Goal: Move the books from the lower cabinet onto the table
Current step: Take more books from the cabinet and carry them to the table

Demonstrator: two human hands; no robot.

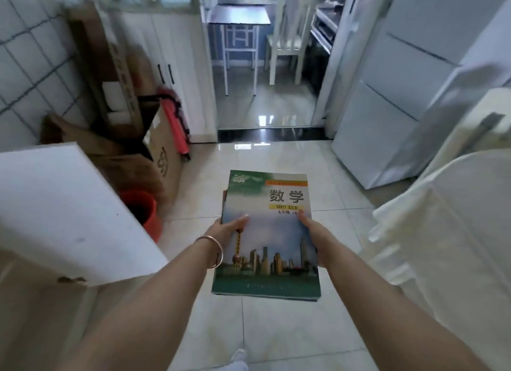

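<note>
On my far left I see a white slab-like tabletop corner (55,204), with brown cardboard boxes (154,154) and a red plastic bucket (143,210) behind it. My left hand (224,229), a thin metal bangle (214,253) on its wrist, grips the left edge of a small stack of textbooks (265,238), thumb lying across the top cover of blue sky and city skyline. My right hand (313,232) clasps the opposite edge. The stack sits level in the air above the glossy beige floor tiles (276,329).
</note>
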